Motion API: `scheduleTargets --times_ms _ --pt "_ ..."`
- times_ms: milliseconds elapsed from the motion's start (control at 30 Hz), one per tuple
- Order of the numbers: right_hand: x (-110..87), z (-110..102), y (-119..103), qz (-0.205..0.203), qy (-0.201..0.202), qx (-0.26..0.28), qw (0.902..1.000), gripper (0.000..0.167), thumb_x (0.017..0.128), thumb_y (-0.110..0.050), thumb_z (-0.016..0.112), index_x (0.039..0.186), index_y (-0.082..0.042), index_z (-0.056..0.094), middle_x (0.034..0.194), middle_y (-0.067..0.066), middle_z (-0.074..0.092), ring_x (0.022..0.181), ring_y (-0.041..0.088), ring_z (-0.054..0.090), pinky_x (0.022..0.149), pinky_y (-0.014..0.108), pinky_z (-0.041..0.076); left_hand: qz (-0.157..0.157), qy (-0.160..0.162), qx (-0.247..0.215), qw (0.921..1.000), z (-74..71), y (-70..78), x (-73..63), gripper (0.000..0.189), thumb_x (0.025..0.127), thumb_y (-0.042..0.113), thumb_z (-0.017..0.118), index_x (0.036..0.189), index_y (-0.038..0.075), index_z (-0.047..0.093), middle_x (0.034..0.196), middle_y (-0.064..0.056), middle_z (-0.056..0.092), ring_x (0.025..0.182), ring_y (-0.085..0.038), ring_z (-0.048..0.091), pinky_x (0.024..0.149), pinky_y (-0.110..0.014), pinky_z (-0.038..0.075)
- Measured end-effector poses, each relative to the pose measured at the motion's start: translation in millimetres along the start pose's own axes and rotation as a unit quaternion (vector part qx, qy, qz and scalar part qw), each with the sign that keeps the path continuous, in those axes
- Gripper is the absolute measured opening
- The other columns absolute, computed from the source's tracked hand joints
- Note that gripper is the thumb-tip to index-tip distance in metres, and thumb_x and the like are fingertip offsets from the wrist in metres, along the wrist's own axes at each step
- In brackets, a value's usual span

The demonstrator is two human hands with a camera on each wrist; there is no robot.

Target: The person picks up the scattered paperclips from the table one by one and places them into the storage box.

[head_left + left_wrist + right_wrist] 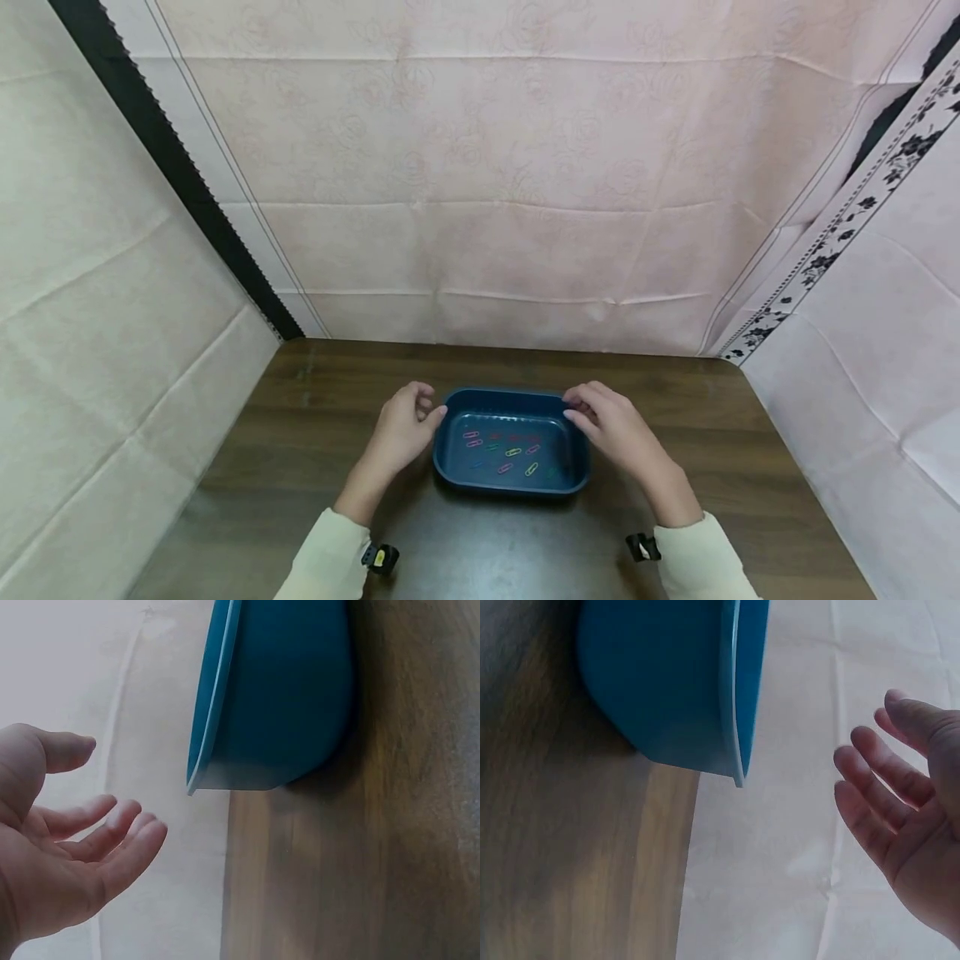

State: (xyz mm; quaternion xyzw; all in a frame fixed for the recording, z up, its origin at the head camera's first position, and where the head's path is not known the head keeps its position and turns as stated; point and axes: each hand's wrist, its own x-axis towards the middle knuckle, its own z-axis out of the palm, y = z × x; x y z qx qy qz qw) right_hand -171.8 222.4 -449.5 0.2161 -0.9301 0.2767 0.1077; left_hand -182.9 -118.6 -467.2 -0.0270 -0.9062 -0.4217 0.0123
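Observation:
A dark blue plastic tray (512,487) rests on the wooden table between my hands. On its floor lie several paper clips, among them a yellow one (532,469), a pink one (506,468) and a red one (495,436). My left hand (405,427) hovers beside the tray's left end, fingers loosely bent and holding nothing; the left wrist view shows a gap between fingers and rim. My right hand (611,422) is at the right end near the far corner, overlapping the rim in the head view. Apart from the tray in the right wrist view, its fingers hold nothing.
The brown wooden table (330,383) extends around the tray. Pale cloth hangs behind it (487,167) and at both sides, the right cloth with a black floral border (825,258). Each wrist carries a small black camera (381,558).

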Motion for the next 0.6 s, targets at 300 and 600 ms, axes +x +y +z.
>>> scheduleTargets --times_ms 300,600 --pt "-16.9 6 0 0.028 0.055 -0.087 0.9943 0.038 0.097 -0.027 0.074 0.132 -0.013 0.066 0.136 0.011 0.060 0.124 0.031 0.060 0.103 0.056 0.055 0.078 0.023 0.122 0.9892 -1.0 -1.4 -13.4 0.061 0.100 0.038 0.068 0.149 0.007 0.049 0.146 -0.019 0.053 0.132 -0.035 0.055 0.107 -0.053 0.054" --pt "-26.5 14 0 0.030 0.080 -0.167 0.9823 0.059 0.092 -0.032 0.078 0.143 -0.010 0.058 0.153 0.020 0.050 0.141 0.041 0.046 0.114 0.069 0.039 0.152 0.043 0.243 0.9570 3.8 -6.1 -14.9 0.080 0.097 0.046 0.070 0.158 0.005 0.038 0.161 -0.023 0.038 0.148 -0.044 0.038 0.120 -0.062 0.036"
